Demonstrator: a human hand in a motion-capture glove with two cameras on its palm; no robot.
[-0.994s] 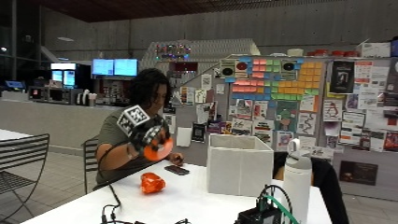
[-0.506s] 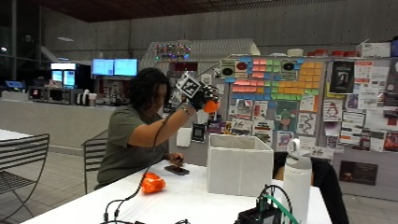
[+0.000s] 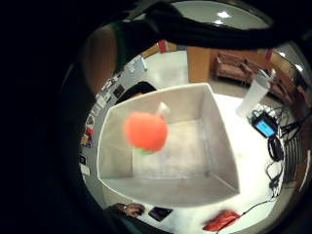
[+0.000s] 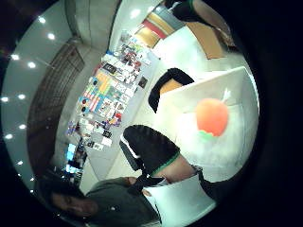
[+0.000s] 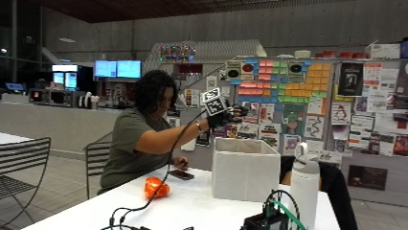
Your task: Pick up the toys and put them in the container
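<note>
Fingers (image 5: 238, 113) of the gloved right hand (image 5: 226, 115) look relaxed and apart above the white container (image 5: 245, 168), with nothing in their hold, as far as I can judge from across the desk (image 5: 191, 211). An orange toy (image 3: 145, 130) is in the air beneath the palm, over the open mouth of the container and clear of its walls, with bare floor showing inside the box below it. I read this as the drop itself. To do it well I would keep the palm centred over the opening, level and well above the rim, and not swing away until the toy is down inside. A second orange toy (image 5: 155, 188) lies on the desk near the person's body, well apart from the container on its left-hand side as the outside camera sees it, and by my reckoning it is next. A dark phone (image 5: 182, 175) sits between that toy and the box, close to the bare hand, so my reach should pass above it. A tall white bottle (image 5: 305, 182) stands just beside the container's far wall. The room above the box is open, and the nearest hazard on the way down is the container's near rim.
</note>
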